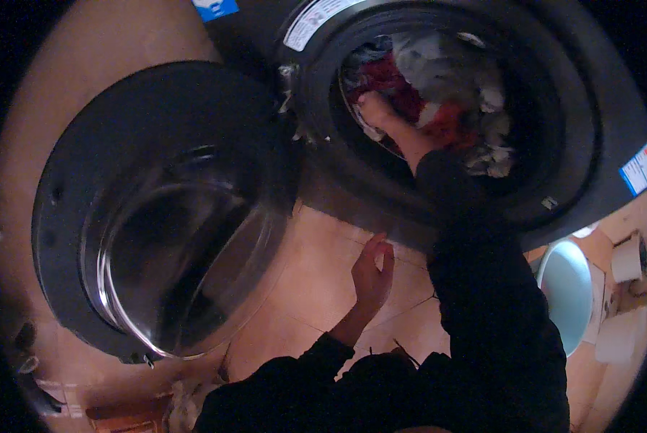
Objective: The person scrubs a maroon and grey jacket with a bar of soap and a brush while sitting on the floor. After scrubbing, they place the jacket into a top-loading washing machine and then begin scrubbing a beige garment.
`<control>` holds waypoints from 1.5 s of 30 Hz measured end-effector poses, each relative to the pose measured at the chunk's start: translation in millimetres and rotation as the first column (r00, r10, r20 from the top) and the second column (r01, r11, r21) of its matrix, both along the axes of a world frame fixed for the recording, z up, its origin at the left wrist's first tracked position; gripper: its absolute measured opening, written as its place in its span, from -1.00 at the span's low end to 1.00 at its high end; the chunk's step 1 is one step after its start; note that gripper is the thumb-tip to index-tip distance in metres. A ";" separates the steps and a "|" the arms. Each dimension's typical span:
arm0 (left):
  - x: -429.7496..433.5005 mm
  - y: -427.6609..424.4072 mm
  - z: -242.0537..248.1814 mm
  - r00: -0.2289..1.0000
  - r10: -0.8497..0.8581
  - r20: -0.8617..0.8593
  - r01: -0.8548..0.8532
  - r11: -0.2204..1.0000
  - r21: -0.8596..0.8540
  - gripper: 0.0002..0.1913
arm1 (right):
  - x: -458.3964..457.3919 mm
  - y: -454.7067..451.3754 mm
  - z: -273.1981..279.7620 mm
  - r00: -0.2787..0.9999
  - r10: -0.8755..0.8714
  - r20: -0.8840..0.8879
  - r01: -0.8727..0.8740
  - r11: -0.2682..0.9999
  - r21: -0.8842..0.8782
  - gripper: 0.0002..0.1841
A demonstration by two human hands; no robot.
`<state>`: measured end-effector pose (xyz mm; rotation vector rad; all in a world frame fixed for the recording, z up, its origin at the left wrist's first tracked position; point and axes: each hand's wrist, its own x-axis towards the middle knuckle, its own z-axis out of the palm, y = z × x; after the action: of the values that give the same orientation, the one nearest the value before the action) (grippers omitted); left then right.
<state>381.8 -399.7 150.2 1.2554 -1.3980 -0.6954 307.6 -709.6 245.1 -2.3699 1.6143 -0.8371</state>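
Note:
The front-loading washing machine (350,214) has its round door (177,103) swung out to the left. My right arm reaches through the opening, and my right hand (378,111) is curled against the left side of the load. It touches or lies close to a dark red garment (391,78); its fingertips are too dim to show whether they grip. Around it are a grey-white cloth (426,59), an orange-red cloth (450,124) and pale crumpled cloth (491,159). Below the machine's front, my left hand (373,270) hangs over the floor with loosely bent fingers and nothing in them.
A pale blue basin or bucket (567,297) stands at the right on the tiled floor (323,254). Beside it are white roll-like objects (626,260). The door's glass bowl (156,260) juts out at the left. A reddish-brown object (129,419) sits low at the left.

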 end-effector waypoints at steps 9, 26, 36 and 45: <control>-39.0 3.0 5.4 0.996 -0.076 -0.053 0.078 0.996 0.038 -0.86 | -69.2 261.0 -38.5 0.974 -0.028 0.226 0.111 0.925 -0.363 -0.67; -470.9 64.4 42.8 -0.464 -0.224 0.857 0.885 -0.078 0.459 -0.02 | -358.4 588.7 -92.2 0.631 -0.774 -0.049 0.765 0.632 -0.126 -0.78; -508.6 55.1 -110.8 -0.674 0.251 0.694 0.701 -0.077 0.709 0.29 | -351.4 585.0 -98.8 0.650 -0.753 0.106 0.759 0.636 -0.137 -0.84; -544.4 29.3 -187.0 -0.595 0.059 0.802 0.785 -0.173 0.595 -0.38 | -346.8 581.2 -107.7 0.627 -0.768 0.128 0.776 0.601 -0.192 -0.81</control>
<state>-162.7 -370.5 -36.8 -1.0125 -3.3961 0.2837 -39.2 -128.4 137.4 -1.6499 2.7188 -1.2326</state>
